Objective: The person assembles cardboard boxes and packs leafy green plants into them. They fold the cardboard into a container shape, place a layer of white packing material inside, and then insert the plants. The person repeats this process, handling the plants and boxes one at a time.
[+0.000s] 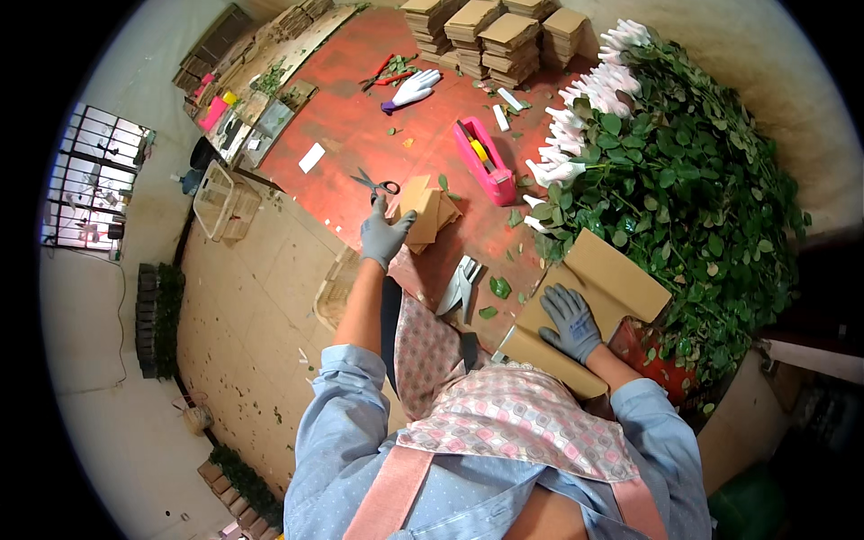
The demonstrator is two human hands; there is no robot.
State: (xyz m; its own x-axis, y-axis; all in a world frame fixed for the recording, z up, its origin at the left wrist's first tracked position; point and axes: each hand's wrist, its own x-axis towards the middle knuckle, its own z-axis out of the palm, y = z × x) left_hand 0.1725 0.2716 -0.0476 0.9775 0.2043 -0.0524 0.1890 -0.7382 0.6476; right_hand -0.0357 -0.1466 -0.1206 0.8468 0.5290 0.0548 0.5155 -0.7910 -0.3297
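My left hand (383, 236), in a grey work glove, reaches over the table's left edge with its thumb spread from the fingers. Its fingertips are at the handles of dark-handled scissors (376, 185); whether they touch is unclear. Beside the thumb lies a small loose pile of cardboard pieces (424, 212). My right hand (571, 324), gloved alike, rests flat on a creased cardboard sheet (617, 280) at the near edge of the table. Between my hands lies a grey metal stapler-like plier tool (461, 287), close to my apron (520, 412).
Right of the red table (351, 88) heap leafy rose stems (702, 169) with white-sleeved heads (557, 172). A pink tape dispenser (484, 162), white glove (415, 89), red-handled pruners (381, 74) and cardboard stacks (509, 44) lie further back. Plastic crates (226, 202) stand left.
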